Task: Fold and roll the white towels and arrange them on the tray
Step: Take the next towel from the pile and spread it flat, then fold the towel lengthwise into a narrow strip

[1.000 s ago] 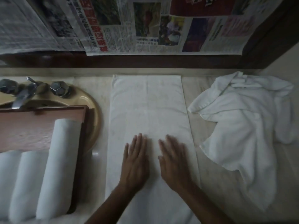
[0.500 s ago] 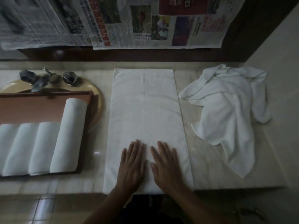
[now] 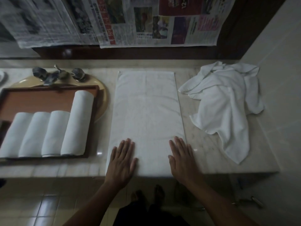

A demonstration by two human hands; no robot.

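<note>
**Desk:** Head view, bathroom countertop (image 3: pixel 203 154). What are the hands doing?

**Photographer:** A person's left hand (image 3: pixel 121 158) and right hand (image 3: pixel 181 158) lie palm-down on the near end of a folded towel (image 3: pixel 146 111), at centre frame. They sit apart, one near each lower corner. The fingers (image 3: pixel 128 144) are straight and held close together with the thumbs out, pinching nothing. By my reading, the flat press smooths the cloth and pins its near edge square so a roll can start there

**Desk:** Why does the towel lie that way?

**Photographer:** It is a long, narrow strip running from the counter's front edge toward the wall. That suits rolling it away from the body

**Desk:** And the rest of the job?

**Photographer:** Four rolled towels (image 3: pixel 48 132) lie side by side on a wooden tray (image 3: pixel 40 98) at left of frame. The right-hand roll is longer than the other three. The tray rests across a basin (image 3: pixel 101 88), below the faucet (image 3: pixel 53 75), within easy reach of the left hand. A crumpled towel (image 3: pixel 223 101) waits unfolded at right of frame, well clear of the working strip. I judge the task past halfway

**Desk:** Anything behind?

**Photographer:** Newspaper sheets (image 3: pixel 146 22) hang across the top of the frame. I cannot tell what they cover
</note>
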